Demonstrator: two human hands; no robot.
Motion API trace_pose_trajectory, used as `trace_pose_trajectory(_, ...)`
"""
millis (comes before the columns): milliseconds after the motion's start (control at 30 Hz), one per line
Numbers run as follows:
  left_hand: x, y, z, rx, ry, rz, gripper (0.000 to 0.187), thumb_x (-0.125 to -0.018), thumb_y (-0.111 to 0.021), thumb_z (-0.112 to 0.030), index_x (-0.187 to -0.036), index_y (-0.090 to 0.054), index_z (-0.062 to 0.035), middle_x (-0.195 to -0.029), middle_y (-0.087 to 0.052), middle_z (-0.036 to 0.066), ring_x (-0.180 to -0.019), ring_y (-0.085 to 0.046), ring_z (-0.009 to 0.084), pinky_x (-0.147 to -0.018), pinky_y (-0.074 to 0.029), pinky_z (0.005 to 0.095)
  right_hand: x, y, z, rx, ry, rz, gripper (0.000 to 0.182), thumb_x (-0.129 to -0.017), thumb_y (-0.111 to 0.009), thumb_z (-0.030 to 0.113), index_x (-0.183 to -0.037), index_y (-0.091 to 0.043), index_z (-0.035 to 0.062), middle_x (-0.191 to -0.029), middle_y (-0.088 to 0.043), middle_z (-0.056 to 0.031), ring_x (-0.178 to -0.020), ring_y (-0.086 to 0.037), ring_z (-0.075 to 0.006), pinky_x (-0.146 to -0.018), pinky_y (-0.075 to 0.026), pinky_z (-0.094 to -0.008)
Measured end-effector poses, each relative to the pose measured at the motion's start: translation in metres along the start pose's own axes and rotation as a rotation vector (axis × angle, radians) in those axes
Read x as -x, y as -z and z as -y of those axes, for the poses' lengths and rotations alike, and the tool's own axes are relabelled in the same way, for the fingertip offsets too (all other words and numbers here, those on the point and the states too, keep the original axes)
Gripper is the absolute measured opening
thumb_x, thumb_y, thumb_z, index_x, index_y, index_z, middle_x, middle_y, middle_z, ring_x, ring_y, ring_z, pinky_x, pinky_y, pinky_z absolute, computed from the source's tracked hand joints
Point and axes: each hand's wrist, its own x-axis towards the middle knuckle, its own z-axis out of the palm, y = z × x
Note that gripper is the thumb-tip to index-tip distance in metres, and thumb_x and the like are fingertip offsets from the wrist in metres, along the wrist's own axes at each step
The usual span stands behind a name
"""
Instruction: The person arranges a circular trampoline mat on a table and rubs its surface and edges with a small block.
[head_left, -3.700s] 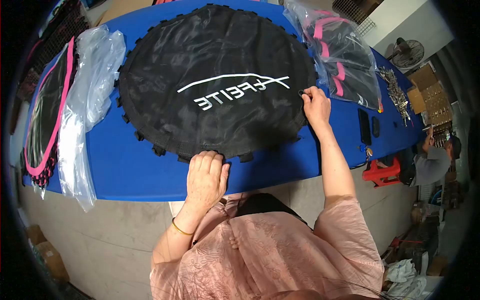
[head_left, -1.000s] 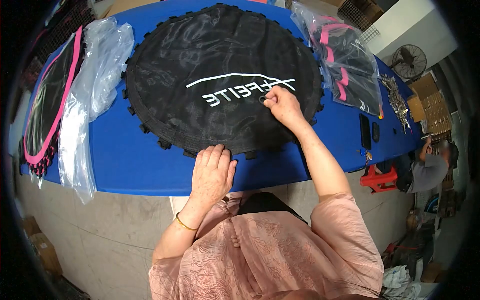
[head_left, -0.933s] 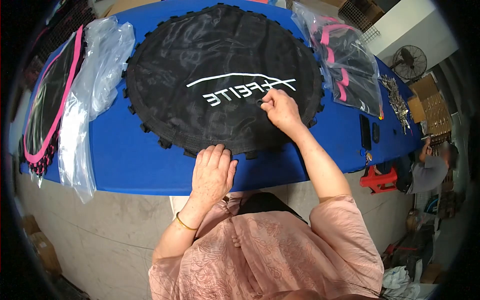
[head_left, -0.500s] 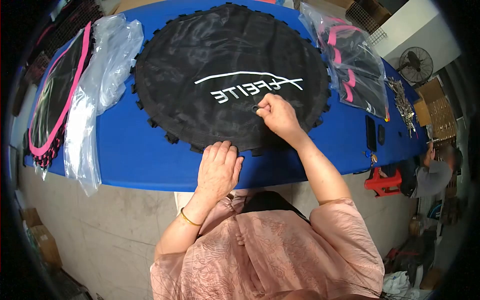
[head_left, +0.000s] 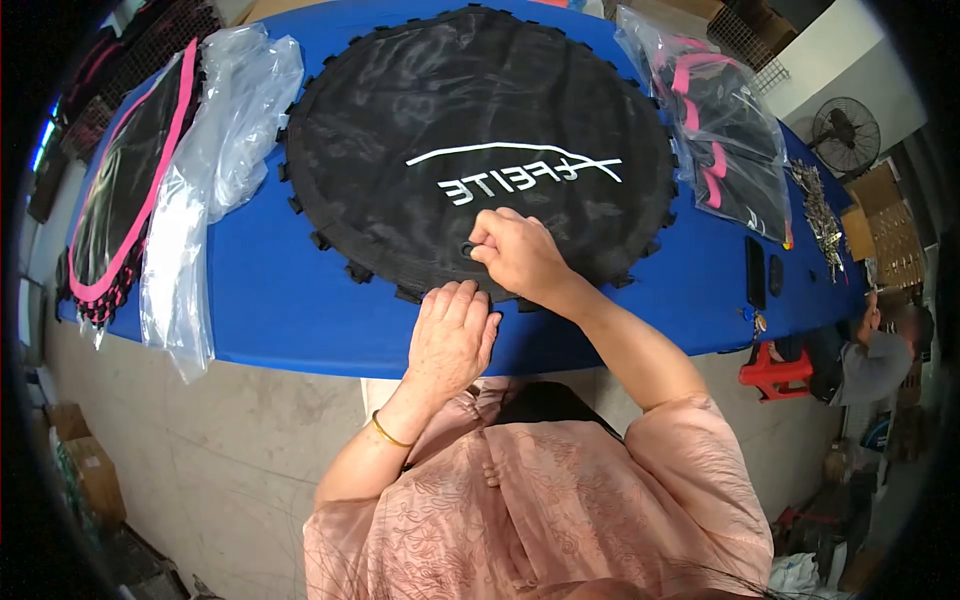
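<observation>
A round black mesh mat (head_left: 400,110) with white lettering and black tabs round its rim lies flat on the blue table (head_left: 290,340). My left hand (head_left: 452,335) rests palm down on the mat's near edge, its fingers stretched out and close together. Over the near part of the mat, my right hand (head_left: 512,252) is closed, thumb and fingers pinching a small dark ring-like piece (head_left: 468,249). What that piece is cannot be made out. The white lettering lies just beyond my right hand.
On the left are a black mat with pink trim (head_left: 130,190) and clear plastic bags (head_left: 215,140). Bagged pink-trimmed mats (head_left: 735,130), a phone (head_left: 755,272), keys and metal pieces (head_left: 820,210) lie on the right. Beyond sit a fan (head_left: 845,135), a red stool (head_left: 775,372) and another person (head_left: 880,360).
My right hand has moved left and nearer to the mat's near edge with the small dark piece. My left hand stays on that edge. The view has shifted slightly.
</observation>
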Motion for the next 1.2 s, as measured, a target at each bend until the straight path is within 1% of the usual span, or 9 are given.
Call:
trace_pose_trajectory(267, 0.001, 0.001, 0.0, 0.019, 0.002, -0.006, 0.032, -0.097, -0.071, -0.02, -0.118, -0.066, 0.0035, -0.125, -0.065, 0.021, -0.118, -0.06, 0.0379, -0.106, -0.048, 0.0494, -0.033, -0.022, 0.017, -0.055, 0.025, 0.123, 0.016, -0.087, -0.08, 0.011, -0.096, -0.067, 0.0056, -0.093, -0.071, -0.0124, -0.085, -0.075, -0.0293, -0.078, -0.057, -0.0418)
trace_pose_trajectory(400, 0.002, -0.001, 0.002, 0.019, -0.001, -0.019, 0.031, -0.096, -0.071, -0.019, -0.117, -0.067, 0.0032, -0.124, -0.065, 0.021, -0.117, -0.061, 0.0373, -0.106, -0.048, 0.0489, -0.028, -0.006, 0.016, -0.083, 0.024, 0.209, 0.016, -0.085, -0.079, 0.01, -0.095, -0.067, 0.0057, -0.09, -0.071, -0.0128, -0.085, -0.074, -0.0304, -0.078, -0.057, -0.0428)
trace_pose_trajectory(467, 0.002, -0.001, 0.001, 0.01, 0.002, -0.035, 0.031, -0.095, -0.072, -0.019, -0.117, -0.068, 0.0031, -0.123, -0.065, 0.021, -0.116, -0.061, 0.0373, -0.106, -0.048, 0.0489, -0.018, 0.002, 0.009, -0.045, 0.137, 0.154, 0.015, -0.084, -0.078, 0.01, -0.094, -0.067, 0.0057, -0.088, -0.07, -0.0133, -0.084, -0.073, -0.0317, -0.076, -0.056, -0.0436)
trace_pose_trajectory(733, 0.001, 0.0, 0.001, 0.023, -0.008, -0.012, 0.03, -0.095, -0.072, -0.019, -0.115, -0.068, 0.0035, -0.122, -0.065, 0.021, -0.116, -0.061, 0.0371, -0.106, -0.048, 0.0488, -0.022, -0.009, 0.011, -0.071, 0.107, 0.117, 0.014, -0.086, -0.076, 0.012, -0.092, -0.065, 0.0054, -0.087, -0.069, -0.0126, -0.084, -0.071, -0.0337, -0.075, -0.055, -0.0457)
trace_pose_trajectory(867, 0.003, -0.004, 0.001, 0.013, 0.004, -0.015, 0.029, -0.095, -0.071, -0.019, -0.114, -0.069, 0.0028, -0.123, -0.065, 0.02, -0.117, -0.061, 0.0372, -0.105, -0.048, 0.0487, -0.049, -0.024, 0.013, 0.033, 0.125, 0.109, 0.014, -0.087, -0.076, 0.01, -0.094, -0.065, 0.0055, -0.093, -0.071, -0.0122, -0.089, -0.07, -0.0348, -0.077, -0.053, -0.0473)
trace_pose_trajectory(933, 0.002, -0.001, -0.001, -0.001, 0.022, -0.043, 0.029, -0.095, -0.071, -0.02, -0.114, -0.069, 0.0024, -0.123, -0.064, 0.021, -0.118, -0.06, 0.0379, -0.106, -0.047, 0.05, -0.06, -0.025, 0.017, 0.114, 0.148, 0.021, 0.013, -0.089, -0.076, 0.01, -0.096, -0.066, 0.0056, -0.097, -0.072, -0.0123, -0.091, -0.07, -0.0355, -0.08, -0.054, -0.0473)
trace_pose_trajectory(1067, 0.001, -0.001, -0.002, -0.062, 0.109, -0.149, 0.032, -0.094, -0.072, -0.023, -0.114, -0.069, 0.0015, -0.125, -0.062, 0.023, -0.121, -0.058, 0.0401, -0.108, -0.043, 0.0543, -0.061, -0.015, 0.018, 0.075, -0.026, 0.147, 0.016, -0.089, -0.078, 0.01, -0.101, -0.069, 0.0056, -0.1, -0.072, -0.0134, -0.093, -0.072, -0.0342, -0.085, -0.056, -0.0461)
trace_pose_trajectory(1100, 0.002, -0.004, 0.0, -0.045, 0.117, -0.132, 0.035, -0.093, -0.073, -0.025, -0.115, -0.068, 0.002, -0.125, -0.061, 0.025, -0.123, -0.056, 0.0414, -0.11, -0.041, 0.0567, -0.058, -0.014, 0.018, 0.077, -0.022, 0.149, 0.016, -0.089, -0.078, 0.01, -0.101, -0.069, 0.0056, -0.1, -0.072, -0.0134, -0.093, -0.072, -0.0342, -0.085, -0.056, -0.0461)
trace_pose_trajectory(1200, 0.005, -0.009, 0.002, -0.083, 0.082, -0.118, 0.037, -0.093, -0.074, -0.026, -0.116, -0.067, 0.002, -0.124, -0.061, 0.025, -0.122, -0.056, 0.0414, -0.109, -0.042, 0.056, -0.047, -0.019, 0.02, -0.002, 0.102, 0.18, 0.015, -0.086, -0.079, 0.009, -0.097, -0.069, 0.0053, -0.097, -0.072, -0.0136, -0.091, -0.073, -0.0326, -0.083, -0.056, -0.0449)
